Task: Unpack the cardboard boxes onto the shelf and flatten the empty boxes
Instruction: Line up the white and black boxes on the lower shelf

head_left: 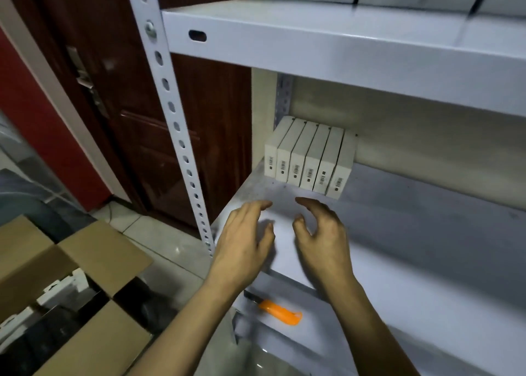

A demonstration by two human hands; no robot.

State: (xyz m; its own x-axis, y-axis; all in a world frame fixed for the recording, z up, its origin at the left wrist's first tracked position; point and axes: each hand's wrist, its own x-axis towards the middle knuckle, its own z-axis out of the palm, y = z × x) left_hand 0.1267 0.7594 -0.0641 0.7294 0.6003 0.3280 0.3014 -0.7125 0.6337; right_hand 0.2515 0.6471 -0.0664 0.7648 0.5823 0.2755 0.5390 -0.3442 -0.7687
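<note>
Several small white boxes (308,159) with barcode labels stand upright in a row at the back left of the grey shelf board (412,233). My left hand (244,242) and my right hand (321,233) hover over the board just in front of that row, palms facing each other, fingers loosely bent, holding nothing. An open brown cardboard box (85,264) sits on the floor at lower left, flaps spread, with white and dark items inside.
An orange utility knife (280,311) lies on the lower shelf level beneath my hands. A perforated upright post (176,125) frames the shelf's left side. An upper shelf board (341,42) overhangs. A dark wooden door (142,105) stands behind.
</note>
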